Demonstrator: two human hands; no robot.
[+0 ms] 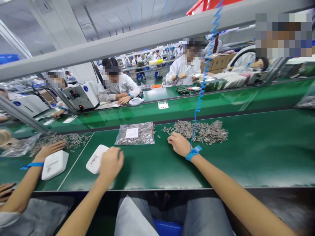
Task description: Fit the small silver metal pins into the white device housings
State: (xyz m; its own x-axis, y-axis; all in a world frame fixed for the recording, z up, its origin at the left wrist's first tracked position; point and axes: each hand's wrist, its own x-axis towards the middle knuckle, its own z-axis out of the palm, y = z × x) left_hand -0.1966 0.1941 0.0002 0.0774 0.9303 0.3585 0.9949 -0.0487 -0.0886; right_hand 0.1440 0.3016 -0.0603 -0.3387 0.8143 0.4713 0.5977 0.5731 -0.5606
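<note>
My left hand (111,163) rests closed on the right end of a white plastic casing (95,158) lying on the green bench mat (157,170). My right hand (178,143) lies knuckles up with curled fingers at the near edge of a heap of small grey metal parts (199,131); what its fingertips hold is hidden. A blue wrist strap (193,152) circles the right wrist, and its blue coiled cord (203,82) runs up to the overhead rail. A clear bag of the same parts (135,133) lies between the hands, farther back.
A neighbour's arm with a blue strap (31,165) reaches to a second parts heap (66,141) beside another white casing (54,164) at left. Across the green conveyor (221,101), people in white coats work with machines (82,95). A grey rail (147,37) crosses overhead.
</note>
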